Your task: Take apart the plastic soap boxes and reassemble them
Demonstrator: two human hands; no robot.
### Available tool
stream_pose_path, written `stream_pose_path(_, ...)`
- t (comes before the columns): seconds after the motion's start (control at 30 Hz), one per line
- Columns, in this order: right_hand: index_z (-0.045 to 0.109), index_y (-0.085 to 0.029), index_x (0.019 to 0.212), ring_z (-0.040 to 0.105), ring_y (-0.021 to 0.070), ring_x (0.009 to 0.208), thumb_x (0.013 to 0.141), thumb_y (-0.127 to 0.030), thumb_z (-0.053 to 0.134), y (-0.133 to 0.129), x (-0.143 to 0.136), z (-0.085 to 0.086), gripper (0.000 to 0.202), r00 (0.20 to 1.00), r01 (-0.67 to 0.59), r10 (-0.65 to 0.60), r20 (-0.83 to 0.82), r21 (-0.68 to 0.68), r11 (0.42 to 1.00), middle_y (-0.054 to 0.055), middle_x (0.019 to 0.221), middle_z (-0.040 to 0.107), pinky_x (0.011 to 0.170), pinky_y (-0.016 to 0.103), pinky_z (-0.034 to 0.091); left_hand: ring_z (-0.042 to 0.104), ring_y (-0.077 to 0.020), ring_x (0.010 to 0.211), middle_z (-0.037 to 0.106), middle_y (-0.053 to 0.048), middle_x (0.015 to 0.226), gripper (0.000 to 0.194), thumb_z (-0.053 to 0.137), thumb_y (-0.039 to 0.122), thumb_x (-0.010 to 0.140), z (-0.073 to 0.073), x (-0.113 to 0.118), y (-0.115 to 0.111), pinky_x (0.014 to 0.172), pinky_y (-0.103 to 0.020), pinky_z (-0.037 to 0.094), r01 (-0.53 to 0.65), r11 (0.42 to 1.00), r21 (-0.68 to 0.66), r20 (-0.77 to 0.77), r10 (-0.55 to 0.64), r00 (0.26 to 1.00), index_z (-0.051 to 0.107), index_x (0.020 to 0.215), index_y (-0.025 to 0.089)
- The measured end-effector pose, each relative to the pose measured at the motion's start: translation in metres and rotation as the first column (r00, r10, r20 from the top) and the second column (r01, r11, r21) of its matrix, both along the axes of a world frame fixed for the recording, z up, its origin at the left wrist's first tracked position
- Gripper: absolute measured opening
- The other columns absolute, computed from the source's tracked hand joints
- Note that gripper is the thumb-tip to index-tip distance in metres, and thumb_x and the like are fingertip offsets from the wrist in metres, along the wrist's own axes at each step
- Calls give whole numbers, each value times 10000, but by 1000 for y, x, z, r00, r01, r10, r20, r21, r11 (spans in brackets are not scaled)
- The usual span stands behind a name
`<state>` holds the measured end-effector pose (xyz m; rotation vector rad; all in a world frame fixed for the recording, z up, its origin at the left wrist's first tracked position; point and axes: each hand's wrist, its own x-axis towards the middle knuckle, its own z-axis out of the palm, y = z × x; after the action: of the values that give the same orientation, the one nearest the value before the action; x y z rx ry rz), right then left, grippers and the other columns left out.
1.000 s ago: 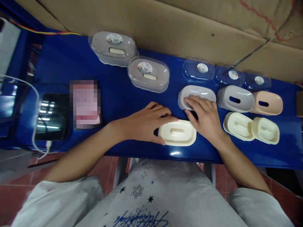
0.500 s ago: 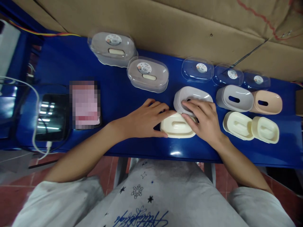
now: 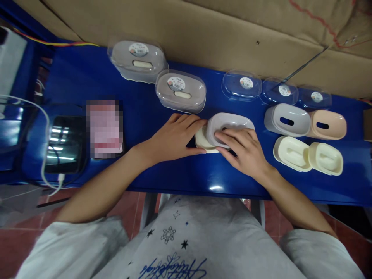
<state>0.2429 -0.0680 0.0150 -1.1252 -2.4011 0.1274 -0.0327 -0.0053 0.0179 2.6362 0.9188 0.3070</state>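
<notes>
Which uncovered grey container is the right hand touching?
The grey container partly covering a cream piece; the other uncovered grey one sits untouched beside the peach container.

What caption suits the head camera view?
Left hand holds a cream tray while the right hand holds a grey shell over part of it.

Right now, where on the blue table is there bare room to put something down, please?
The blue table is bare between the pixelated item and the left hand, and between the right hand and the front edge. It is crowded at the right, where clear covers, slotted shells and cream trays sit close together.
</notes>
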Motion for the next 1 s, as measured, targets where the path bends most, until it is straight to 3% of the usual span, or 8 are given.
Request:
stream_pose_path(0.3, 632, -303, 1483, 728, 290, 1196, 1070, -305, 650, -2, -3, 1, 413, 994, -110, 110, -1, -75, 991, 80, 1318, 767, 1025, 480, 534, 589, -419, 1376, 629, -241, 1489, 891, 520, 764, 1043, -2, -2, 2, 1144, -546, 426, 11, 1000, 16, -18, -11, 1000, 441, 1630, 99)
stream_pose_path(0.5, 607, -265, 1494, 726, 276, 1196, 1068, -285, 655, 0, -2, 2, 428, 985, -171, 171, -12, -45, 984, 89, 1290, 774, 1021, 462, 536, 584, -437, 1385, 617, -254, 1507, 916, 601, 726, 1024, -2, -2, 2, 1150, -570, 420, 34, 999, -7, 17, -34, 999, 404, 1658, 95)
stream_pose_path(0.73, 612, -313, 1513, 722, 285, 1197, 1066, -301, 654, 0, -1, 0, 450, 984, -177, 176, -15, -84, 981, 78, 1305, 768, 1014, 481, 538, 598, -423, 1381, 611, -238, 1534, 896, 552, 733, 1046, -4, -4, 2, 1137, -545, 428, 47, 999, 12, -3, -47, 999, 342, 1691, 148)
stream_pose_path(1.0, 627, -292, 1502, 717, 282, 1200, 1075, -312, 649, -1, -2, 2, 429, 981, -191, 191, -7, -83, 978, 86, 1310, 761, 1011, 462, 548, 619, -440, 1336, 618, -254, 1519, 959, 582, 715, 1037, -4, -3, 2, 1105, -556, 443, 71, 997, 37, -15, -70, 997, 268, 1719, 118)
